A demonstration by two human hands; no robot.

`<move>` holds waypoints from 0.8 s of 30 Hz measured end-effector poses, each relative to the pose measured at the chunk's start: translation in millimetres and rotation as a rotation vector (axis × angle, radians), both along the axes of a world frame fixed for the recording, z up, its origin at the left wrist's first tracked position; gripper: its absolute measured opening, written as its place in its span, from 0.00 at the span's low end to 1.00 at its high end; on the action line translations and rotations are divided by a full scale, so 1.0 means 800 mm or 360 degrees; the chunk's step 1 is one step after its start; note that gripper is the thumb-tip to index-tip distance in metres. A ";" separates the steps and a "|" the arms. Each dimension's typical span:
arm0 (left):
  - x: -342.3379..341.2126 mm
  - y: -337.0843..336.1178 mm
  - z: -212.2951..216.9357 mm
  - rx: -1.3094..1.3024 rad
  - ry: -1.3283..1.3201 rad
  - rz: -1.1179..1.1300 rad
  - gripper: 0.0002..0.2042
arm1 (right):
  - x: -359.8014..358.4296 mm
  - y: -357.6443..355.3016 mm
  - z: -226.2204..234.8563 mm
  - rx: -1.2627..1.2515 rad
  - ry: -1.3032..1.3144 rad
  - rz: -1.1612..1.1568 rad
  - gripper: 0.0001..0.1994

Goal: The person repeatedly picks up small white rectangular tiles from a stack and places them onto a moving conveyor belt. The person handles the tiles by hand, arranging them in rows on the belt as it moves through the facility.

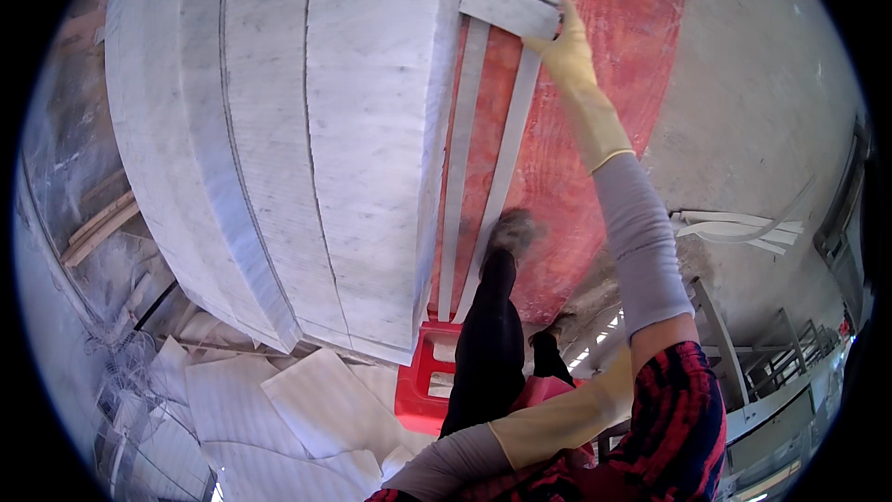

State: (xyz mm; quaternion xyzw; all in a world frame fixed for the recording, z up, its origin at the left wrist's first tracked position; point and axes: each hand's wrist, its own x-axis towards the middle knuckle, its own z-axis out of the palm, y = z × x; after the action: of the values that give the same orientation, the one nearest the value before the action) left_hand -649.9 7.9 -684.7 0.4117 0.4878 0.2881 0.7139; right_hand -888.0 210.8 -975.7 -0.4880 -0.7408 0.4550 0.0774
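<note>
— Right hand [569, 48], gloved: clamped on what?
— End of a short pale block [509, 6], at the far ends of two pale strips [462, 158], red surface [604, 121].
— Left hand?
— Behind red-black sleeve [683, 409]; can't tell.

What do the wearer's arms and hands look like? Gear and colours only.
Right hand: long pale-yellow glove, brighter yellow cuff edge. Left hand: matching long glove, partly hidden by the right arm. Plain grey, slightly wrinkled sleeves cover both forearms. Above the right one, a red-and-dark patterned sleeve. No cables or markings visible on either arm.
</note>
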 end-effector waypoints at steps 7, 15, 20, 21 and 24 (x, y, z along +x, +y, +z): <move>0.007 -0.003 0.001 0.0008 0.0007 -0.0011 0.14 | -0.020 0.013 0.069 0.0928 -0.0580 0.0784 0.49; 0.005 -0.031 -0.008 -0.0074 0.0028 0.0010 0.14 | -0.168 -0.059 0.091 0.0877 -0.0910 0.1358 0.57; 0.020 -0.045 -0.002 -0.0106 0.0062 -0.0008 0.13 | -0.119 -0.021 0.047 0.0912 -0.0912 0.1334 0.55; 0.027 -0.050 -0.004 -0.0075 0.0073 -0.0016 0.13 | -0.094 -0.012 0.041 0.0921 -0.0967 0.1293 0.56; 0.050 -0.051 0.003 -0.0079 0.0118 -0.0014 0.13 | -0.030 -0.033 0.051 0.0706 -0.0992 0.1214 0.58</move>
State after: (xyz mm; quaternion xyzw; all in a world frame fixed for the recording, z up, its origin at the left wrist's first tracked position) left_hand -609.9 -33.2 -682.2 0.4063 0.5191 0.2573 0.7065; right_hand -912.3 184.1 -934.8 -0.2680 -0.9316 0.1172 -0.2155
